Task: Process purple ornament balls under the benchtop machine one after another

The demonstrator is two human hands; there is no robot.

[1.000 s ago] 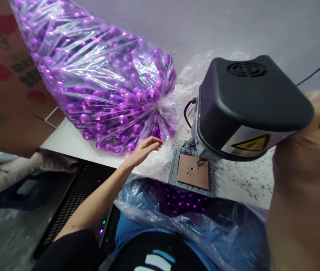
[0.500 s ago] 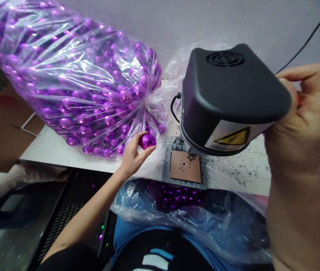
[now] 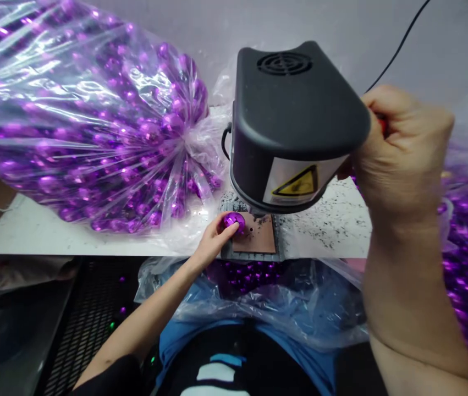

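Observation:
My left hand (image 3: 214, 236) pinches a shiny purple faceted ball (image 3: 234, 221) between thumb and fingers, at the left edge of a brown square plate (image 3: 258, 242) with a small dark hole. The plate lies on a grey base (image 3: 279, 245). Above it stands a black machine head (image 3: 295, 110) with a vent on top and a yellow warning label; its lower end is mostly hidden. My right hand (image 3: 402, 148) is closed in a fist on a handle at the machine's right side. A bit of red shows between the fingers, and most of the handle is hidden.
A large clear bag of purple balls (image 3: 93, 126) lies on the white table (image 3: 105, 242) at left. Another bag (image 3: 464, 264) stands at right. An open plastic bag (image 3: 299, 308) with purple balls hangs at the table's front edge. Dark shavings (image 3: 320, 225) litter the tabletop.
My left hand has carried the purple ball from beside the tied bag rightward onto the brown plate's left side. My right hand stays on the handle. The whole view has shifted.

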